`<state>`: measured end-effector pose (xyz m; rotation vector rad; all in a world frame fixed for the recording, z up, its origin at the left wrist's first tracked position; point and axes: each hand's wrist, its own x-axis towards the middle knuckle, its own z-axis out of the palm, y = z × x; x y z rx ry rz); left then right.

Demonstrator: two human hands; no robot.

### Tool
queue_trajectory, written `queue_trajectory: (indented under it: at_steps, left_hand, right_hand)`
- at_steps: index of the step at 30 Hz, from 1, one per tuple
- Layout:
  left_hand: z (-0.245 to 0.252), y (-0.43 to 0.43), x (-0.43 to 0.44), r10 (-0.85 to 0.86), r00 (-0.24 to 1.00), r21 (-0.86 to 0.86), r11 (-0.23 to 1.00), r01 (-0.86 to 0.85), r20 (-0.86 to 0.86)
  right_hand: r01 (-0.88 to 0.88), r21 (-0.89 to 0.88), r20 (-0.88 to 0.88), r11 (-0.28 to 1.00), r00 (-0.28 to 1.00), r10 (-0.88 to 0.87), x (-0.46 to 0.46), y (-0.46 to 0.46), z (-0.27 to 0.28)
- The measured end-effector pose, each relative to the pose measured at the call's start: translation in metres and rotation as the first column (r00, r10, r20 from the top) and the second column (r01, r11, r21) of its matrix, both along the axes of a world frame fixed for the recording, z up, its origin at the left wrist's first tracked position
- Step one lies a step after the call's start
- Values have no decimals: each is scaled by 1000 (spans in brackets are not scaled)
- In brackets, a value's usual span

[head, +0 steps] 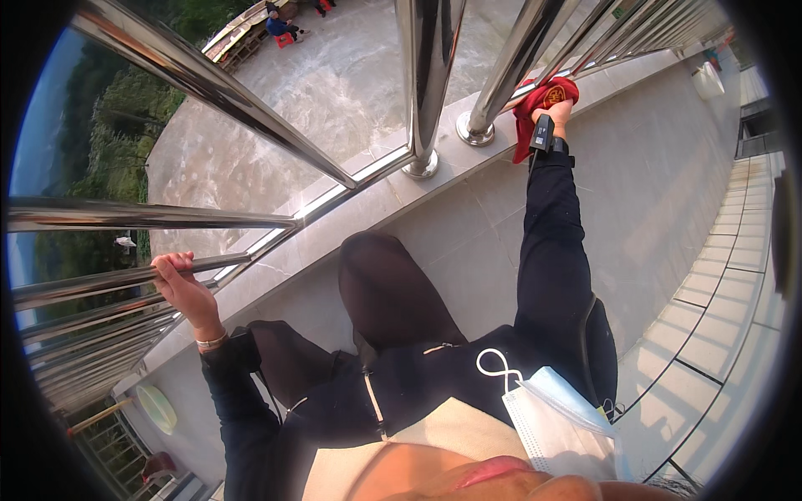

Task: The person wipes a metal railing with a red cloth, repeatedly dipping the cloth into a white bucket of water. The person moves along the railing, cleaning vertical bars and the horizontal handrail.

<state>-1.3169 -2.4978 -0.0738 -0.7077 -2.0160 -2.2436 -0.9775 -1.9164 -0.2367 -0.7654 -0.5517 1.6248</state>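
Note:
My left hand (182,288) is wrapped around an upright bar of the stainless steel railing (238,261), near the railing's bottom rail. At the upper right, my right hand (554,113) grips a red cloth (544,100) with a yellow print. The cloth lies against the bottom rail and hangs over the inner edge of the pale stone ledge (401,194). Both sleeves are dark, with a black device strapped at each wrist. A thick post on a round metal base (476,128) stands left of the cloth.
A white and blue face mask (564,419) hangs near my chest. A tiled wall (702,294) curves along the right. A pale green basin (156,409) lies at the lower left, and a white bucket (708,81) stands at the upper right. Beyond the railing, a person (280,26) sits on a red stool.

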Motion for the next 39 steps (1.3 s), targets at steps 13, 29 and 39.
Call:
queue_trajectory:
  at_steps: [13, 29, 39]
  left_hand:
    - [0, -2, -2, -4, 998, 34, 999, 2, 65]
    - [1, 2, 1, 61, 998, 2, 998, -61, 28]
    - [-1, -1, -1, 12, 999, 34, 999, -13, 32]
  right_hand:
    - [-298, -184, -520, 936, 838, 165, -18, -17, -33]
    - [394, 38, 605, 918, 723, -335, 48, 184, -42]
    - [95, -179, -132, 979, 984, -120, -41, -30, -50]
